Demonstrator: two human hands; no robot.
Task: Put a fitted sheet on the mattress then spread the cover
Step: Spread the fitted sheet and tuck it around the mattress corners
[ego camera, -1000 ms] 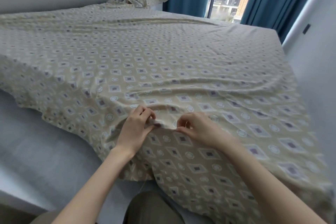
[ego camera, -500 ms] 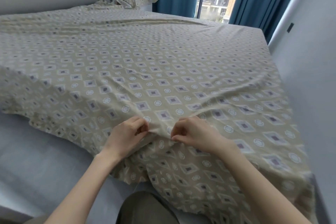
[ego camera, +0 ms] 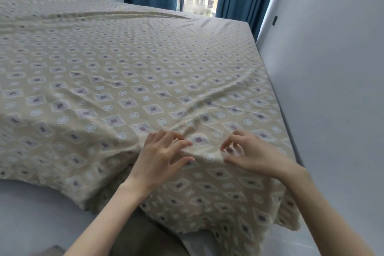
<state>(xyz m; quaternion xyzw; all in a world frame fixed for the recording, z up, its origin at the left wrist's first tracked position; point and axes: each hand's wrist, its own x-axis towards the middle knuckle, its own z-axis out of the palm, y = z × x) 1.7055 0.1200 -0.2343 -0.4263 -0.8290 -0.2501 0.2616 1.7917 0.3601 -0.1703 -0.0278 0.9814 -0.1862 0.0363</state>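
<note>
Mattress (ego camera: 31, 214): grey, bare along the near left. Sheet (ego camera: 145, 68): patterned, spread over most of the mattress, near edge hanging off the foot, a low ridge raised between the hands. Left hand (ego camera: 162, 158): fingers spread flat on the sheet, gripping nothing. Right hand (ego camera: 253, 156): fingers bent, tips on the sheet; whether it pinches cannot be told. Handling note: probably best to take the hem firmly in both hands and draw it evenly toward the bare part.
</note>
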